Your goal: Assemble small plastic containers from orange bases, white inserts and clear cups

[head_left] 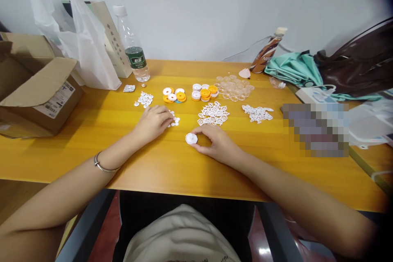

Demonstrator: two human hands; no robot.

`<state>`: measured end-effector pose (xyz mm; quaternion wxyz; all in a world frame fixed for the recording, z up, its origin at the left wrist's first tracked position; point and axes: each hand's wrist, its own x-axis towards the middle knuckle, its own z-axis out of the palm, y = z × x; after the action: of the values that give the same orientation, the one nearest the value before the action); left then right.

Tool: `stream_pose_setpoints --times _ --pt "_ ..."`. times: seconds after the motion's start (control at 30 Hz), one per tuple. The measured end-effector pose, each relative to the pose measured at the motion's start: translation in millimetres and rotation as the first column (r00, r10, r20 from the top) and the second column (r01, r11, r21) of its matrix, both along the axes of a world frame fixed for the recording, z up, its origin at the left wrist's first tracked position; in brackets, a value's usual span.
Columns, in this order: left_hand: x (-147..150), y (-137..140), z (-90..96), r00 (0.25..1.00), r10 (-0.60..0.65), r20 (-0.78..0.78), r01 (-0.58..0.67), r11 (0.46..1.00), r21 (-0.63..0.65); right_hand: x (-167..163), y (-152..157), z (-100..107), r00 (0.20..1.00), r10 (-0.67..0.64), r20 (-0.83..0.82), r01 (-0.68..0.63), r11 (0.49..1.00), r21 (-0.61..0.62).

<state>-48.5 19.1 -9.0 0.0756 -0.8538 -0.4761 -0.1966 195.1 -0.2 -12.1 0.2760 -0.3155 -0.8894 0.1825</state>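
My right hand (216, 141) pinches a round white plastic piece (191, 138) between thumb and forefinger, just above the table's middle. It has a scalloped rim and a raised centre. My left hand (155, 119) is bent palm down over a small pile of white discs (175, 122). Its fingers are curled together, with the tips at the pile's left side; whatever they hold is hidden. Beyond that hand lies a heap of white pegged caps (144, 99). White openwork pieces (214, 112) lie in a heap just past my right hand.
Orange and white rings (174, 95), stacked round cups (205, 92), clear plastic rounds (235, 88) and small white parts (257, 113) lie across the table. A cardboard box (39, 94) and water bottle (135, 55) stand left. A brown-labelled bottle (267, 52) and green umbrella (293, 69) are right.
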Motion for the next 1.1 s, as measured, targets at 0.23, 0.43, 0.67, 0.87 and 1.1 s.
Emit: stream_pose_setpoints --times 0.23,0.43,0.67,0.87,1.1 --pt "0.2 1.6 1.0 0.994 0.024 -0.102 -0.012 0.993 0.117 -0.5 -1.1 2.6 1.0 0.013 0.017 -0.013 1.0 0.003" --pt "12.2 -10.6 8.1 0.977 -0.186 0.107 0.179 0.981 0.073 0.8 1.0 -0.7 0.999 0.047 0.005 -0.047 0.999 0.013" --pt "28.4 -30.5 5.0 0.855 -0.491 0.169 0.5 0.866 -0.011 0.0 0.3 -2.1 0.997 0.08 -0.003 -0.08 0.997 0.004" --pt "25.6 -29.2 1.0 0.844 -0.525 0.113 0.528 0.849 0.006 0.1 -0.3 -1.8 0.997 0.077 -0.007 -0.077 0.997 0.007" --pt "24.3 -30.6 4.2 0.877 -0.478 -0.035 0.48 0.875 0.072 0.2 -0.5 -0.8 0.996 0.087 -0.008 -0.087 0.996 -0.014"
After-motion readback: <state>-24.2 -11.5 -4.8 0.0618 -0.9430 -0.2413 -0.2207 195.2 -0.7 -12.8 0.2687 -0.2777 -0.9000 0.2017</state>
